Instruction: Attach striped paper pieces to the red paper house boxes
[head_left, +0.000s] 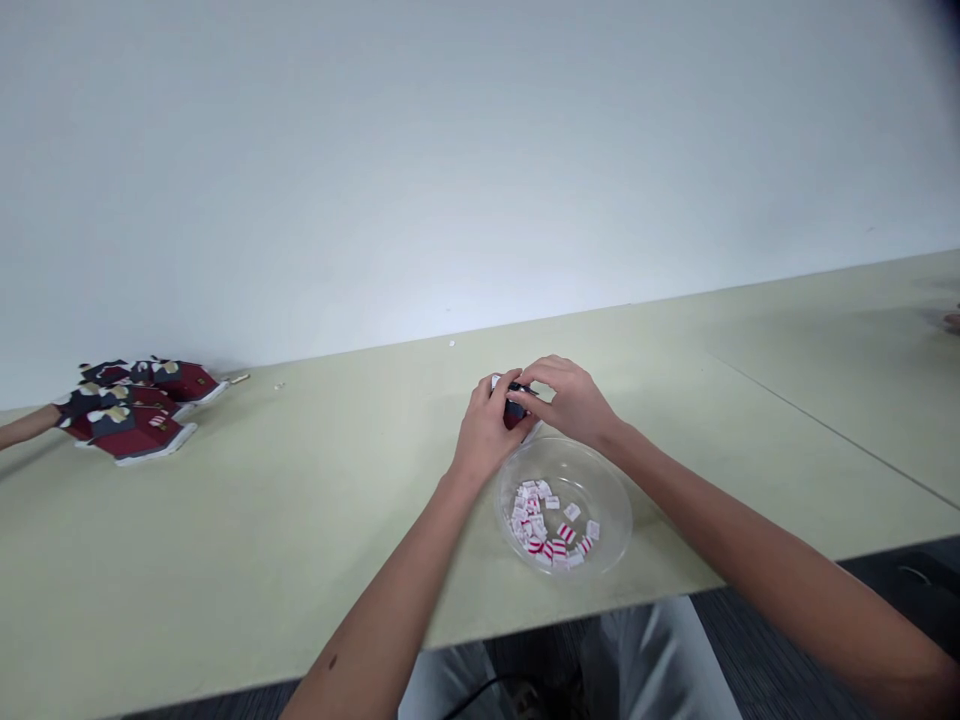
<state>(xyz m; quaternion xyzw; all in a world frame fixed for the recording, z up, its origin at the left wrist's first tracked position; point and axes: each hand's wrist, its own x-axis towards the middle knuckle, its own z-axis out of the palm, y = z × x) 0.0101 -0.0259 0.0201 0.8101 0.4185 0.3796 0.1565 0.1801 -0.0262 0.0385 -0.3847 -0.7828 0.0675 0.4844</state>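
Pale green tabletop (225, 540), white wall (450, 180) behind. Head view: left hand (486, 430) and right hand (571, 400) together, both clamped on a small navy-and-red assembly (516, 405), just past the rim of a clear plastic bowl (600, 490). Red-and-white tiles (544, 525) lie loose in the bowl. Far left: heap of dark red block models (131, 412), another person's forearm (26, 428) just beside it.
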